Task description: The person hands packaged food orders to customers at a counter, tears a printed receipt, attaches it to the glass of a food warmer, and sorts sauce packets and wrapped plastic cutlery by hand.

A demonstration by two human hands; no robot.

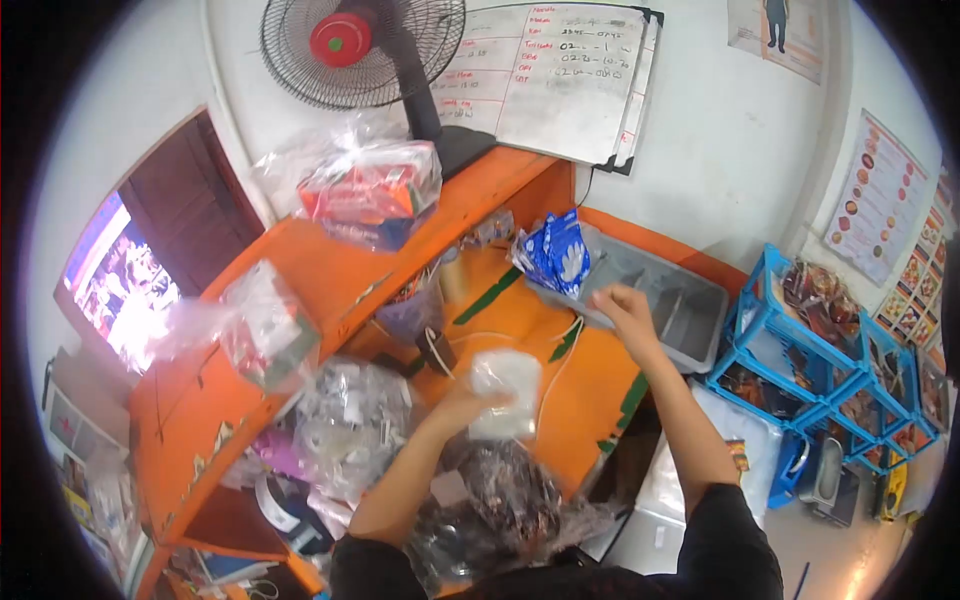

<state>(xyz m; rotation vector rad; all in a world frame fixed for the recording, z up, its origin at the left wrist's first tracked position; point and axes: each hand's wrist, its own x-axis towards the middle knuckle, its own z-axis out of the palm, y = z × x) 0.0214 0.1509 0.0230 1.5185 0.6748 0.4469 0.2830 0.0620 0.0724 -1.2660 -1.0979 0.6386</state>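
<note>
Black sleeves [735,535] nearest us. Our left hand [468,405] clamps white packet [515,400], likely steadying it; right hand [625,308] beside grey tray [698,330], can't tell if closed.

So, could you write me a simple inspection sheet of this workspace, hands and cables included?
Surface: orange desk, with green patches.
Things at hand: white packet on the desk; grey divided tray with a blue packet at its left end.
Clutter: clear plastic bags at left; dark plastic wrapping nearest the person.
Hands: left hand at the white packet, too blurred to tell its grip; right hand by the tray's near edge, nothing seen in it.
Cables: pale cord across the desk; plug not visible.
Surroundings: fan, whiteboard, blue crates at right.
</note>
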